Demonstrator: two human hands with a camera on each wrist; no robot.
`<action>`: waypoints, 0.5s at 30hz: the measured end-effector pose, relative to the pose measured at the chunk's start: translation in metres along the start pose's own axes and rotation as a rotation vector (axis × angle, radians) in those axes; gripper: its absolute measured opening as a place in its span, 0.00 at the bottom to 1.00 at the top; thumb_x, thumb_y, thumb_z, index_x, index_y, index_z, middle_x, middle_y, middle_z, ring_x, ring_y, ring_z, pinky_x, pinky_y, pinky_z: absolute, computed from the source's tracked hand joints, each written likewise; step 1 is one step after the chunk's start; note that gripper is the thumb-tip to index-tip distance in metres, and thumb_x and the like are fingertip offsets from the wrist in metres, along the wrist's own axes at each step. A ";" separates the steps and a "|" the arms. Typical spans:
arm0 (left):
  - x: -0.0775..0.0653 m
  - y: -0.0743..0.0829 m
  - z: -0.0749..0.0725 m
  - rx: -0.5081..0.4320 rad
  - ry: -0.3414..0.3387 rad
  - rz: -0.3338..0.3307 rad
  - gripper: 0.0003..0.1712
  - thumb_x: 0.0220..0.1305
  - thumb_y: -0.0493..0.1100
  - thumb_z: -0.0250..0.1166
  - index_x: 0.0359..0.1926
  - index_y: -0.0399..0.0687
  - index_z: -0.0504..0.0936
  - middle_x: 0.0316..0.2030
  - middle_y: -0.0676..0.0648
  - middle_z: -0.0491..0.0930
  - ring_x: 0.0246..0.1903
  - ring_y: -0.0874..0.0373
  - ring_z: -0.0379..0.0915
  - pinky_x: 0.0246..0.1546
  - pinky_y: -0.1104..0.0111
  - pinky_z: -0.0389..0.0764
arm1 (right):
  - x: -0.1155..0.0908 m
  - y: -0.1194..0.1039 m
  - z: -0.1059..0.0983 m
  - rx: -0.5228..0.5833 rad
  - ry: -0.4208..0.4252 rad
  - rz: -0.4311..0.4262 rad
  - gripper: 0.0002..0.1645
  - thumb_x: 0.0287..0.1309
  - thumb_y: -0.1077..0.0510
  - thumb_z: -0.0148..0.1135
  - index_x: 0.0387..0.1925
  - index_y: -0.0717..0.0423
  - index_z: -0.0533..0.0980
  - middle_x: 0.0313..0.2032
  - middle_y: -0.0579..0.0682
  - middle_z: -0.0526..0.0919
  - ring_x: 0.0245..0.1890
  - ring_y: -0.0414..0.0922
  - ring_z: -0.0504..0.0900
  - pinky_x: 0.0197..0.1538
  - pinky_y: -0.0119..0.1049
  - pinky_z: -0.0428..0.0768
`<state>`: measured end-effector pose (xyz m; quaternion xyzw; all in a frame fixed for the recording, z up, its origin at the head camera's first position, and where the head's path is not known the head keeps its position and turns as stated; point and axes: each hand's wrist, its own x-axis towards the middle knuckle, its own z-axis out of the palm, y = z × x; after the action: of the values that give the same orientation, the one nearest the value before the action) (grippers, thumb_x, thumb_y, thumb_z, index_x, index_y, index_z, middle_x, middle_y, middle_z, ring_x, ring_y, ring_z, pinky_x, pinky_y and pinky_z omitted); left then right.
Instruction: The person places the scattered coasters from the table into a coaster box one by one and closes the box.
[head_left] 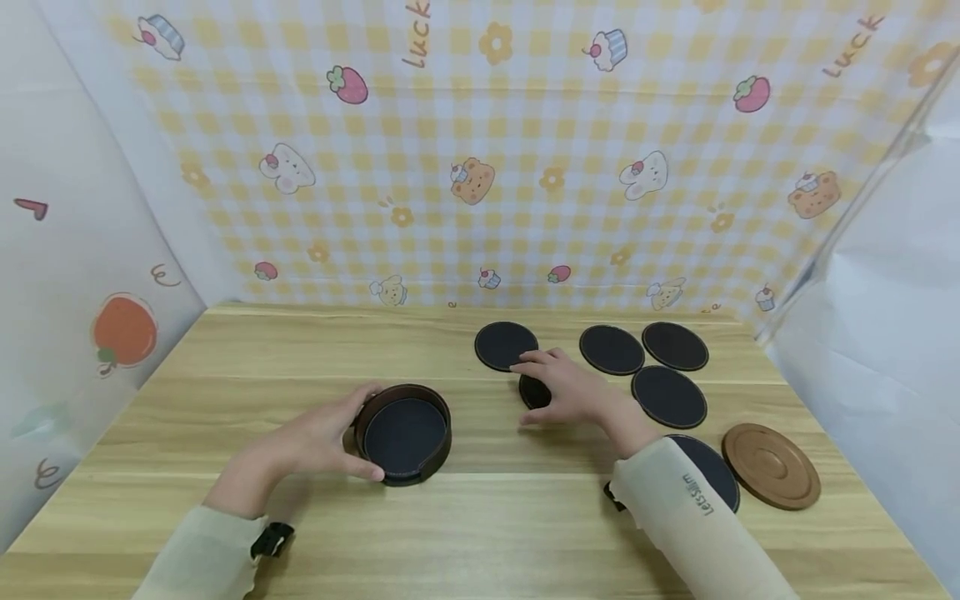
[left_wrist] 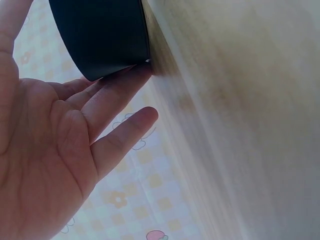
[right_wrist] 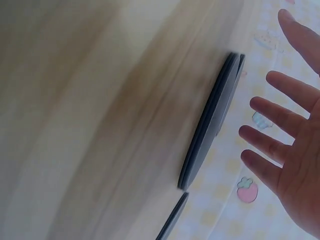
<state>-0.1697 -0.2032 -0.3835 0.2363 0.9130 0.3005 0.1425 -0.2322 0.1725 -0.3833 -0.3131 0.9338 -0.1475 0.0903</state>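
Observation:
My left hand (head_left: 318, 437) steadies a round black coaster holder (head_left: 444, 437) on the table, its thumb at the near side and its fingers around the far left side. A dark stitched disc (head_left: 405, 433) shows inside the low wall. From the left wrist, the fingertips touch the lower part of the holder's wall (left_wrist: 102, 35). Over a black round coaster (head_left: 534, 392) hovers my right hand (head_left: 570, 387), which partly hides it. In the right wrist view, that hand's fingers (right_wrist: 272, 117) are spread with nothing between them, beside dark coasters (right_wrist: 210, 125) seen edge-on.
More black coasters lie flat on the right: one behind the right hand (head_left: 506, 346), others at the back right (head_left: 611, 350) (head_left: 675, 346) (head_left: 669, 397). Another coaster (head_left: 708, 467) is partly under the right sleeve, next to a brown wooden disc (head_left: 772, 467). A patterned cloth (head_left: 525, 208) stands behind.

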 end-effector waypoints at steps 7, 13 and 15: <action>-0.001 0.000 0.002 -0.013 0.004 -0.003 0.65 0.43 0.64 0.79 0.74 0.45 0.54 0.68 0.41 0.68 0.68 0.41 0.65 0.65 0.43 0.68 | -0.006 0.013 -0.006 -0.013 -0.030 0.054 0.47 0.53 0.40 0.73 0.70 0.52 0.68 0.73 0.60 0.62 0.71 0.64 0.61 0.66 0.60 0.70; -0.001 -0.001 0.002 0.008 0.004 -0.016 0.67 0.43 0.65 0.79 0.75 0.42 0.53 0.70 0.39 0.66 0.69 0.39 0.63 0.66 0.42 0.67 | -0.010 0.020 -0.010 -0.039 -0.046 0.082 0.49 0.49 0.37 0.75 0.69 0.50 0.69 0.72 0.62 0.64 0.71 0.65 0.61 0.68 0.62 0.66; -0.001 -0.002 0.002 0.009 0.005 -0.013 0.66 0.42 0.66 0.79 0.74 0.42 0.54 0.69 0.39 0.67 0.69 0.40 0.64 0.65 0.42 0.67 | -0.011 0.022 -0.012 -0.035 -0.051 0.096 0.49 0.48 0.38 0.75 0.69 0.50 0.69 0.72 0.62 0.64 0.71 0.66 0.60 0.69 0.63 0.65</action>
<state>-0.1692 -0.2040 -0.3859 0.2305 0.9162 0.2959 0.1411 -0.2392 0.1987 -0.3788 -0.2733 0.9476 -0.1187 0.1153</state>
